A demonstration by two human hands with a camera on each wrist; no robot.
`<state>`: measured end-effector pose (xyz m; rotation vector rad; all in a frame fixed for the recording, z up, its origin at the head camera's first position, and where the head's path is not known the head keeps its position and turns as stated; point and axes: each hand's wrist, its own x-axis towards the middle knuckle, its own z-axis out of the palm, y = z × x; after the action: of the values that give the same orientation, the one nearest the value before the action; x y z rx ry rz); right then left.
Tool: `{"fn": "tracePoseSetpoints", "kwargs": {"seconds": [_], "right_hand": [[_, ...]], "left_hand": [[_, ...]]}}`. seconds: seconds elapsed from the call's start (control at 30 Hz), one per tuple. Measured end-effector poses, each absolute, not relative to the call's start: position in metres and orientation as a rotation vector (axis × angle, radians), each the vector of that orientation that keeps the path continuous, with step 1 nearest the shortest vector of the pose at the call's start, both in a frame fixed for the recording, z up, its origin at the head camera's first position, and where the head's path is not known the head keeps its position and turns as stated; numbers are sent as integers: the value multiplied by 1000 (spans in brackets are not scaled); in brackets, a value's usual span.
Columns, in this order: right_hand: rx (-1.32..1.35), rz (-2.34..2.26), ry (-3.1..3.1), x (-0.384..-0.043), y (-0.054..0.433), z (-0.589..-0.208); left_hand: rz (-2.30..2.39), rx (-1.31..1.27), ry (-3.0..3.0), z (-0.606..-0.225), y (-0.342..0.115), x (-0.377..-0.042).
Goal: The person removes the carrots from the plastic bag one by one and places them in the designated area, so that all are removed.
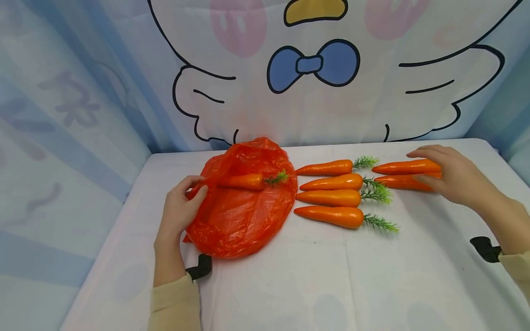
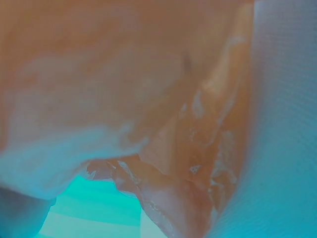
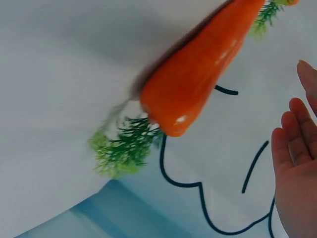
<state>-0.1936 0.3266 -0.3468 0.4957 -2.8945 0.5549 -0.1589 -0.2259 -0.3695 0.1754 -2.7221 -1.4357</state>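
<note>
A red plastic bag (image 1: 244, 225) lies at the left of the table, and my left hand (image 1: 181, 207) pinches its left edge between thumb and fingers. One toy carrot (image 1: 243, 181) with a green top lies within the bag's opening. In the left wrist view the bag's film (image 2: 198, 163) is close and blurred. My right hand (image 1: 455, 177) hovers over two carrots (image 1: 395, 167) at the right, fingers spread, covering their tops in the head view. The right wrist view has a carrot (image 3: 190, 74) apart from the relaxed fingers of the hand (image 3: 297, 168).
Several more toy carrots (image 1: 331, 216) lie in a column beside the bag, tips pointing left, green tops right. A white cloth covers the table (image 1: 290, 294). Behind it hangs a printed curtain (image 1: 314, 110) with a blue bow tie.
</note>
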Motion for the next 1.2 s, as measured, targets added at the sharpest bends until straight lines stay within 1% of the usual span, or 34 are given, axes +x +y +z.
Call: {"fn": "tracePoseSetpoints", "kwargs": {"seconds": [0.27, 0.57, 0.97, 1.2], "right_hand": [[633, 632, -2868, -206, 278, -324], [774, 700, -2872, -215, 214, -314], [921, 846, -2851, -231, 138, -316], [1009, 889, -2834, -237, 102, -321]], "left_hand": [[-1435, 168, -2723, -371, -226, -159], [-1446, 161, -2721, -371, -226, -160], [-1459, 179, -2709, -369, -225, -160], [-1438, 137, -2702, -368, -228, -159]]}}
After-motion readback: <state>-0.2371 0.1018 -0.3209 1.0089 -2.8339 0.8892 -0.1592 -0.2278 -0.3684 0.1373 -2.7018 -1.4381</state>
